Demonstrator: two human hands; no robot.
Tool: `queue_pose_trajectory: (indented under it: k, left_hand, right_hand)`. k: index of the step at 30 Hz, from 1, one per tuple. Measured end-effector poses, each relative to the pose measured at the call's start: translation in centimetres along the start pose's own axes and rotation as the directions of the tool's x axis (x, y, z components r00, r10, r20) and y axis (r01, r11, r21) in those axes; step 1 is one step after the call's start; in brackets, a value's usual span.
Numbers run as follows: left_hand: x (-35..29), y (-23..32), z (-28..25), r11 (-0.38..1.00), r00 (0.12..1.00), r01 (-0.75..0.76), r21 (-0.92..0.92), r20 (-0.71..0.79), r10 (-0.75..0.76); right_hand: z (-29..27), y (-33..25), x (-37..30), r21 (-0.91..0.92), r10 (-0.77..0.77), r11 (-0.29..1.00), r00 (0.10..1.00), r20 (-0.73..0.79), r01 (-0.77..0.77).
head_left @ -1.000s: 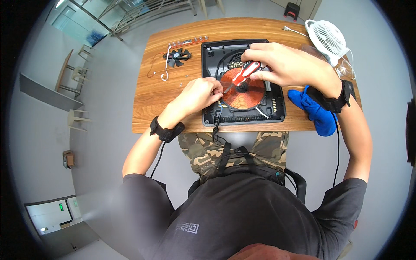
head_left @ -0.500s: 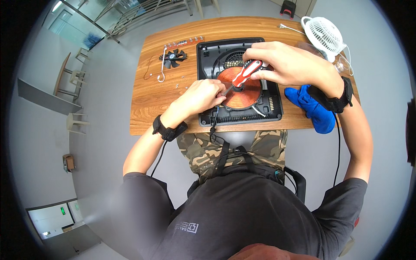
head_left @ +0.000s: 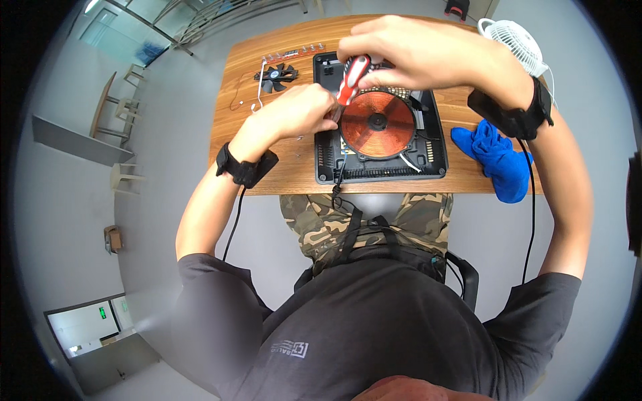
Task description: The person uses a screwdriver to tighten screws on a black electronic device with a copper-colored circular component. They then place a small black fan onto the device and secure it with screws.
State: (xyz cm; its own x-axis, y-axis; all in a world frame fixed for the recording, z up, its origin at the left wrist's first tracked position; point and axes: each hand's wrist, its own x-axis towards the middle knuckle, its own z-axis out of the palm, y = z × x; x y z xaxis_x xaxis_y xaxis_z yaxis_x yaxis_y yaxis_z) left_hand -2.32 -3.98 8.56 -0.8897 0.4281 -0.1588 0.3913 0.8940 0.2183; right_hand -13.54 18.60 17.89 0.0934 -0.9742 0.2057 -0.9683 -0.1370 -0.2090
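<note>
An opened induction cooker base [head_left: 436, 158] lies on the wooden table [head_left: 281, 167], its round copper coil [head_left: 378, 123] exposed. My right hand [head_left: 414, 53] grips a red-and-white handled screwdriver [head_left: 352, 79], which points down at the coil's left rim. My left hand [head_left: 297, 112] rests at the cooker's left edge with its fingers curled next to the screwdriver tip; whether it pinches anything I cannot tell. Black straps wrap both wrists.
A small black fan [head_left: 275, 75] and a row of small screws [head_left: 294, 52] lie at the table's far left. A blue cloth [head_left: 495, 157] sits right of the cooker, a white desk fan [head_left: 515, 40] at the far right corner. Chairs stand on the floor to the left.
The view has closed in on the table. My right hand has lifted and shifted left with the screwdriver, from over the coil centre to its left rim. My left hand stays at the left edge.
</note>
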Motion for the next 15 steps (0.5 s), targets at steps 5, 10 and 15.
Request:
queue_pose_trajectory:
  k: [5, 10, 15]
  left_hand:
    - [0.6, -0.6, -1.0, 0.999, 1.0, 0.023, -0.043, 0.002, -0.023]
    - [0.9, -0.9, -0.3, 1.0, 1.0, 0.004, -0.028, -0.006, -0.004]
    - [1.1, -0.2, -0.4, 0.994, 0.999, 0.024, -0.104, 0.041, -0.02]
  right_hand:
    - [-0.9, 0.7, 1.0, -0.066, -0.021, 0.998, 0.999, -0.044, 0.018]
    - [-1.5, 0.7, 1.8, -0.024, 0.056, 0.998, 0.995, 0.084, -0.054]
    - [-1.6, 0.5, 2.0, 0.066, 0.023, 0.997, 0.998, 0.06, -0.027]
